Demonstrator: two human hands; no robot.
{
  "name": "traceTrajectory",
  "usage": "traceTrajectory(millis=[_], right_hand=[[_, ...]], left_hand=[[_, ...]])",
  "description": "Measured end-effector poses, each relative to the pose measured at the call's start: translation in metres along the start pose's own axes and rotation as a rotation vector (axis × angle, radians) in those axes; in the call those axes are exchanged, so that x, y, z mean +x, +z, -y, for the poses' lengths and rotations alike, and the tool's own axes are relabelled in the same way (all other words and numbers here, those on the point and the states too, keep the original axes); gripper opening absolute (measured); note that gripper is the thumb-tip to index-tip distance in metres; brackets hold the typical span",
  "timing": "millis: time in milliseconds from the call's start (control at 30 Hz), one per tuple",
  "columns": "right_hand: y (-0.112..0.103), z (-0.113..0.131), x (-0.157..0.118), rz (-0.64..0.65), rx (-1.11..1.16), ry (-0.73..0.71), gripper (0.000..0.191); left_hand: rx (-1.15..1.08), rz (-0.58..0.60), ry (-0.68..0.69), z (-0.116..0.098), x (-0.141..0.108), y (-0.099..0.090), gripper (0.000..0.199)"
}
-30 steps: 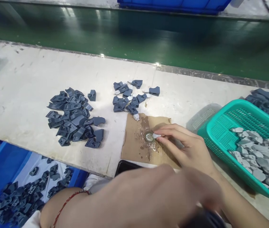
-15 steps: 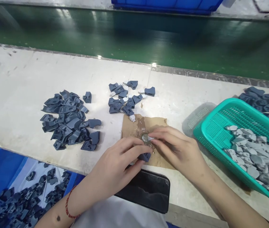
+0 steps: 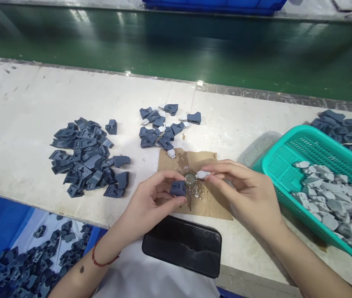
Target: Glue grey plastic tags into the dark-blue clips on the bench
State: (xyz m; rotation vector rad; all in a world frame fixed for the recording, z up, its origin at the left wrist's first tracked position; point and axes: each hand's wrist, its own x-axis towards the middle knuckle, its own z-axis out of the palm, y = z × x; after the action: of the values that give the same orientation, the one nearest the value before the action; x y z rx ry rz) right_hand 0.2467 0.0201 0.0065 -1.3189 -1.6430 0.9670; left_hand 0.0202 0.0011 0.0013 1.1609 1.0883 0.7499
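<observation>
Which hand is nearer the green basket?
Right. The right hand is just left of the green basket; the left hand is farther off, by the left edge of the cardboard.

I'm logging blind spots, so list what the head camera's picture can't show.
All in the head view:
1. Light grey plastic piece: gripped end, hidden by the right hand.
2. Dark blue-grey angular plastic part in the left hand: underside, turned from the camera.
3. Teal perforated plastic basket: right end, cut off by the right edge.
4. Blue plastic bin, lower left: cut off by the bottom edge.
</observation>
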Motion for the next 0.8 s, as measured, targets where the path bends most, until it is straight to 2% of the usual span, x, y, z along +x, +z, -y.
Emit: traceTrajectory(millis=[133, 267, 400, 600, 800], right_hand=[[0.001, 0.003, 0.001, 0.010, 0.273, 0.153, 0.009], [0.003, 0.006, 0.000, 0.025, 0.322, 0.201, 0.007], [0.004, 0.009, -0.002, 0.036, 0.345, 0.205, 0.010], [0.006, 0.012, -0.005, 0.036, 0.426, 0.159, 0.005], [0.007, 0.015, -0.006, 0.020, 0.371, 0.151, 0.009]], left_hand=[[-0.112, 0.014, 0.049, 0.001, 0.002, 0.001, 0.018], [-0.177, 0.026, 0.096, -0.001, 0.003, 0.002, 0.018], [-0.177, 0.023, 0.119, -0.003, 0.002, 0.002, 0.020], [-0.143, -0.090, 0.271, -0.002, 0.005, -0.001, 0.023], [-0.242, -0.049, 0.222, -0.003, 0.005, 0.000, 0.021]])
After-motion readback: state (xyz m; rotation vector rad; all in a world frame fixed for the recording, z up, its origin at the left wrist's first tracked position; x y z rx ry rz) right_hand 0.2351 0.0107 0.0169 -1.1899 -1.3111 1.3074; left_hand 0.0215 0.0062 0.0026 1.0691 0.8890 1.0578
